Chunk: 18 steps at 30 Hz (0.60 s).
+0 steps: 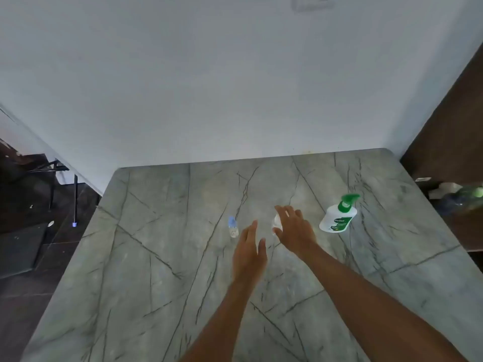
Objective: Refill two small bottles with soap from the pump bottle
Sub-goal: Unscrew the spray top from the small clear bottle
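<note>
A grey marble tabletop point(162, 257) streaked with dark veins meets a plain pale wall point(209, 87). A switch plate point(311, 1) sits high on that wall (too blurred for detail). A dark wooden panel point(452, 121) stands at the right. At the left, a black metal frame point(52, 176) stands on dark floor point(23, 257).

Bare L hand point(249, 253), R hand point(296, 232), forearms.
</note>
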### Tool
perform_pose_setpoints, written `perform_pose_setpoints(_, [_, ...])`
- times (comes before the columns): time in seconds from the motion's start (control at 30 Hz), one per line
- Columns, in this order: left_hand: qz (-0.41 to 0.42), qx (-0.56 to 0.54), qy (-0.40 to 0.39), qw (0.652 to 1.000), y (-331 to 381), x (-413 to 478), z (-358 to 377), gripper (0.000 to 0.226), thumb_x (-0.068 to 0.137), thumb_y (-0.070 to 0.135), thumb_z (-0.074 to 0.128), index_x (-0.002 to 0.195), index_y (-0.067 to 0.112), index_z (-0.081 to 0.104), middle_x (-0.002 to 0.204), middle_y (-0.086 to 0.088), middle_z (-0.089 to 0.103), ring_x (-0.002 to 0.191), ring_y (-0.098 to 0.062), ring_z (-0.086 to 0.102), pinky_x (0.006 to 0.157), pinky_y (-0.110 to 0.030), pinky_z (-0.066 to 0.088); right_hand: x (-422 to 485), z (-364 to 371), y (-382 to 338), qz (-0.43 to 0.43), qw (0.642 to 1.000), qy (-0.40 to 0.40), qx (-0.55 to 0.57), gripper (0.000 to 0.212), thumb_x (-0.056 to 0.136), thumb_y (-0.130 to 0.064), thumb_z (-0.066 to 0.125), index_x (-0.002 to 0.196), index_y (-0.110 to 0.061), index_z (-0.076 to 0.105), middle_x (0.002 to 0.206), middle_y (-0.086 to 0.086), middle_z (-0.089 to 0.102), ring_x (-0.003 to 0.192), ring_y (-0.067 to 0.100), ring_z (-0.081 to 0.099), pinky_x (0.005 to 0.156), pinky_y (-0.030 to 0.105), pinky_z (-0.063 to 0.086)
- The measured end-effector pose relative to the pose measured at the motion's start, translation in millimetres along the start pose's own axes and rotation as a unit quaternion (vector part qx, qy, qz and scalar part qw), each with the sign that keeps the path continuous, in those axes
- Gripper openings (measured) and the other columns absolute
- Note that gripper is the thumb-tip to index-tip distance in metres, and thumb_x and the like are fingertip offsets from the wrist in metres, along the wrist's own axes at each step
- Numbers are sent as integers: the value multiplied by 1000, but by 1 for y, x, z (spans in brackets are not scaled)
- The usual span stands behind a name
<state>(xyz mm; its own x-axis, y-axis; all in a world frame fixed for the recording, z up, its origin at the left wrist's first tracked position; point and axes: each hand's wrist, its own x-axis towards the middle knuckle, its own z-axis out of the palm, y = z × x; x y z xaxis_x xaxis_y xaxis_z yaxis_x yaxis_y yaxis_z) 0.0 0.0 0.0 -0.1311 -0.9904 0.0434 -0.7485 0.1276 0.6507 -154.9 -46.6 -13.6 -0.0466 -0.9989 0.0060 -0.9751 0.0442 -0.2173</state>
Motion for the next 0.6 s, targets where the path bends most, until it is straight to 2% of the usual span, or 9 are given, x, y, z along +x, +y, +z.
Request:
perform_pose_setpoints(0.1, [5, -4, -3, 1000, -3, 8, -3, 51, 102, 25, 47, 151, 19, 34, 150, 2, 43, 133, -11, 46, 99, -14, 31, 11, 3, 1, -3, 999, -22, 37, 46, 92, -33, 61, 133, -20, 44, 130, 4, 50, 113, 23, 51, 84, 35, 53])
perform_pose_setpoints(0.2, [5, -6, -19, 1000, -2, 15, -6, 50, 102, 25, 47, 150, 18, 35, 149, 1, 45, 133, -10, 46, 99, -13, 30, 20, 10, 4, 8, 997, -37, 69, 27, 93, -24, 62, 118, -14, 54, 114, 7, 59, 101, 22, 59, 79, 30, 52])
perform_pose_setpoints(0.3, [9, -17, -30, 999, -3, 22, -6, 51, 101, 23, 51, 150, 19, 36, 147, 0, 46, 132, -12, 46, 99, -14, 31, 22, 7, 6, 46, 988, -24, 144, 16, 92, -21, 63, 103, -10, 61, 102, 8, 62, 90, 22, 61, 71, 24, 43])
perform_pose_setpoints(0.37, [9, -25, -39, 999, -1, 24, -7, 55, 99, 23, 55, 150, 19, 35, 148, 0, 44, 132, -13, 46, 99, -16, 32, 15, -5, 4, 58, 976, 0, 210, 18, 90, -27, 66, 97, -11, 64, 92, 4, 64, 83, 18, 61, 67, 21, 41])
perform_pose_setpoints(0.47, [28, -43, -64, 997, 3, 22, -7, 62, 93, 33, 65, 147, 19, 40, 146, 4, 46, 130, -11, 46, 98, -16, 33, -8, -31, 1, 52, 956, 19, 287, 23, 84, -37, 73, 87, -16, 65, 76, -6, 67, 69, 5, 62, 58, 10, 42])
perform_pose_setpoints(0.53, [57, -55, -66, 995, 8, 16, -9, 59, 89, 35, 70, 141, 21, 49, 137, 6, 56, 123, -8, 52, 97, -13, 35, -27, -46, -1, 47, 952, 23, 303, 29, 82, -45, 73, 80, -17, 66, 70, -9, 67, 64, 3, 62, 56, 11, 46])
perform_pose_setpoints(0.6, [84, -78, -49, 992, 13, 10, -12, 49, 86, 32, 74, 131, 21, 58, 122, 7, 66, 109, -4, 58, 94, -16, 44, -43, -60, -3, 56, 947, 26, 316, 28, 82, -46, 72, 80, -19, 67, 68, -10, 68, 62, 2, 62, 56, 11, 46])
